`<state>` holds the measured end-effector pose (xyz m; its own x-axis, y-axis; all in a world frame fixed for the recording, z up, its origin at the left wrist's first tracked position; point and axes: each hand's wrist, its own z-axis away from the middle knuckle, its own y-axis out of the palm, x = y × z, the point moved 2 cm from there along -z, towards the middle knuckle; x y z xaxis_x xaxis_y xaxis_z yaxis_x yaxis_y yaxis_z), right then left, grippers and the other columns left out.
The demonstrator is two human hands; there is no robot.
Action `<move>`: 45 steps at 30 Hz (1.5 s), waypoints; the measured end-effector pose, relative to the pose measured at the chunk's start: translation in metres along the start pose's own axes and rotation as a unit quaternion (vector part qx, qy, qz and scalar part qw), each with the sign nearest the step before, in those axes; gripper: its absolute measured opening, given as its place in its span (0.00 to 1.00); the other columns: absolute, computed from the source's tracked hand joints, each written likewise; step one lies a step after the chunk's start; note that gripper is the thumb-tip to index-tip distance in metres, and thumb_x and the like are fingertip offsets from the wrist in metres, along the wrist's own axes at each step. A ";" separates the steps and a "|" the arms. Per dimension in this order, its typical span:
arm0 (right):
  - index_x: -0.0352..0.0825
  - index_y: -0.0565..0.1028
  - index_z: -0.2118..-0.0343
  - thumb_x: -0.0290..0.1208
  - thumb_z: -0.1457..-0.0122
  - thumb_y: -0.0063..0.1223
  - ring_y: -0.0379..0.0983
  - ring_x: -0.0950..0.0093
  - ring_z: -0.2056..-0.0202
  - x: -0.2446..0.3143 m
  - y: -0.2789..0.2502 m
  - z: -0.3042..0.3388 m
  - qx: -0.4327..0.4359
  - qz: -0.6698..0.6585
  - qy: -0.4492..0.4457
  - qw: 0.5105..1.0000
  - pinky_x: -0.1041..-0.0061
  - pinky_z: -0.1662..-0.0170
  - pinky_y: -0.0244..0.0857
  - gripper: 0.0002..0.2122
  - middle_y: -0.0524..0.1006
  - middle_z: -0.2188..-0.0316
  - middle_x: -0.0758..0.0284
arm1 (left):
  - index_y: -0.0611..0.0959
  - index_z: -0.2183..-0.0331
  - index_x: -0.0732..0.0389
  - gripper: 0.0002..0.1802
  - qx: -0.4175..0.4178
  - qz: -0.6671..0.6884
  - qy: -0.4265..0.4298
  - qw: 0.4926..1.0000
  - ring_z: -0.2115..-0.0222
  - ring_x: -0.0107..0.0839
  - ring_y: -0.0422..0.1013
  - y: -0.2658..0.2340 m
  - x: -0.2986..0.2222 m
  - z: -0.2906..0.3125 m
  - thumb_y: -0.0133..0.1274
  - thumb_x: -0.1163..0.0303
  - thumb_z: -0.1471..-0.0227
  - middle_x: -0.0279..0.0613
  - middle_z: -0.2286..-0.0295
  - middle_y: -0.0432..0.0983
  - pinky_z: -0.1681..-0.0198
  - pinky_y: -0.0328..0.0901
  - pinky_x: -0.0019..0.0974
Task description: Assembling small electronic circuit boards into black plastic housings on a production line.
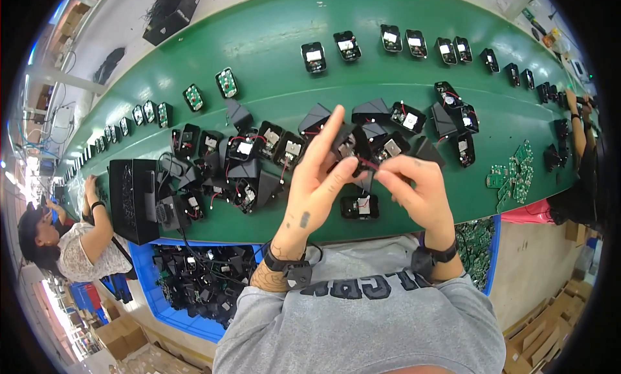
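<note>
Above the near part of the green table, my left hand [315,189] holds a small black plastic housing [352,142] between thumb and fingers, with its index finger stretched up past it. My right hand [417,187] is closed in a pinch at the housing's near edge, on what looks like a thin red wire [369,162]. The fingers hide much of the housing's inside. Just below my hands lies an open black housing [359,207] with a silvery part in it. More open housings [290,149] with red wires and dark covers [372,110] lie around.
A line of small black units [314,57] runs along the far side of the table [259,37]. Green circuit boards [517,176] are heaped at right. A black box [133,199] stands left, near another person [84,244]. Blue bins [187,322] sit below the edge.
</note>
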<state>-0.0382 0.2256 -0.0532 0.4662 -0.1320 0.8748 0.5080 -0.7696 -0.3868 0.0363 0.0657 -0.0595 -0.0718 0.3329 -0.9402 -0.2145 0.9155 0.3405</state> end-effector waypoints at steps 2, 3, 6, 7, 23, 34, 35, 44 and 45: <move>0.30 0.77 0.71 0.23 0.45 0.55 0.68 0.86 0.84 0.008 -0.002 0.003 0.005 -0.086 0.058 0.995 0.85 0.81 0.57 0.03 0.74 0.82 0.72 | 0.63 0.39 0.60 0.31 0.065 -0.180 0.082 0.978 0.47 0.26 0.61 -0.007 0.014 -0.001 0.49 0.76 0.44 0.38 0.48 0.64 0.49 0.62 0.29; 0.30 0.76 0.72 0.24 0.44 0.54 0.66 0.86 0.86 0.006 -0.003 0.003 -0.018 -0.084 0.054 0.995 0.86 0.83 0.57 0.04 0.73 0.83 0.73 | 0.64 0.40 0.60 0.30 0.085 -0.146 0.020 0.985 0.48 0.26 0.62 -0.001 0.016 0.001 0.48 0.77 0.44 0.39 0.49 0.65 0.50 0.62 0.28; 0.30 0.75 0.74 0.26 0.41 0.52 0.64 0.87 0.87 -0.010 -0.013 -0.001 -0.101 -0.178 0.148 0.968 0.86 0.83 0.57 0.07 0.71 0.84 0.74 | 0.68 0.43 0.60 0.26 0.089 -0.043 -0.080 0.992 0.53 0.30 0.69 0.010 0.015 0.005 0.45 0.76 0.45 0.41 0.53 0.69 0.55 0.67 0.29; 0.30 0.75 0.75 0.29 0.38 0.50 0.62 0.88 0.87 -0.020 -0.017 -0.003 -0.142 -0.250 0.142 0.947 0.86 0.83 0.57 0.10 0.70 0.84 0.74 | 0.68 0.45 0.61 0.24 0.049 0.075 -0.124 0.988 0.59 0.35 0.74 0.010 0.018 0.005 0.43 0.74 0.44 0.42 0.57 0.70 0.62 0.72 0.33; 0.26 0.73 0.71 0.25 0.36 0.45 0.70 0.80 0.78 -0.097 -0.074 0.102 -0.448 0.063 0.063 0.889 0.82 0.73 0.64 0.09 0.71 0.78 0.67 | 0.63 0.45 0.63 0.28 0.006 0.188 -0.140 0.972 0.69 0.42 0.77 -0.002 0.022 -0.014 0.45 0.67 0.47 0.54 0.58 0.69 0.79 0.75 0.34; 0.34 0.78 0.67 0.28 0.54 0.64 0.71 0.68 0.62 -0.066 -0.107 0.108 -0.171 0.351 0.096 0.916 0.70 0.59 0.65 0.11 0.76 0.68 0.68 | 0.57 0.40 0.63 0.39 0.028 0.167 -0.164 0.972 0.53 0.49 0.70 0.002 0.029 -0.015 0.50 0.63 0.50 0.57 0.48 0.63 0.65 0.77 0.43; 0.35 0.78 0.64 0.29 0.56 0.65 0.71 0.67 0.61 -0.062 -0.106 0.110 -0.127 0.384 0.113 0.907 0.69 0.58 0.65 0.14 0.75 0.66 0.68 | 0.57 0.39 0.62 0.40 0.022 0.168 -0.163 0.972 0.52 0.50 0.69 0.004 0.029 -0.016 0.50 0.62 0.51 0.57 0.48 0.62 0.64 0.77 0.45; 0.35 0.77 0.65 0.23 0.58 0.62 0.72 0.68 0.67 -0.073 -0.102 0.108 -0.085 0.454 0.056 0.885 0.70 0.64 0.64 0.13 0.75 0.73 0.68 | 0.55 0.39 0.63 0.39 0.060 0.182 -0.161 0.968 0.50 0.52 0.68 0.008 0.030 -0.026 0.47 0.65 0.50 0.61 0.46 0.61 0.62 0.77 0.47; 0.33 0.77 0.66 0.20 0.57 0.60 0.72 0.69 0.71 -0.071 -0.100 0.098 -0.078 0.452 0.048 0.887 0.72 0.68 0.65 0.13 0.75 0.76 0.68 | 0.55 0.39 0.63 0.39 0.048 0.177 -0.160 0.970 0.50 0.52 0.68 0.009 0.027 -0.024 0.48 0.65 0.51 0.60 0.46 0.61 0.62 0.76 0.48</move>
<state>-0.0515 0.3733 -0.1051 0.5643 -0.7866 0.2509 -0.1520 -0.3977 -0.9048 0.0091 0.0775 -0.0814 0.1840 0.6694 -0.7198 -0.1390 0.7427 0.6551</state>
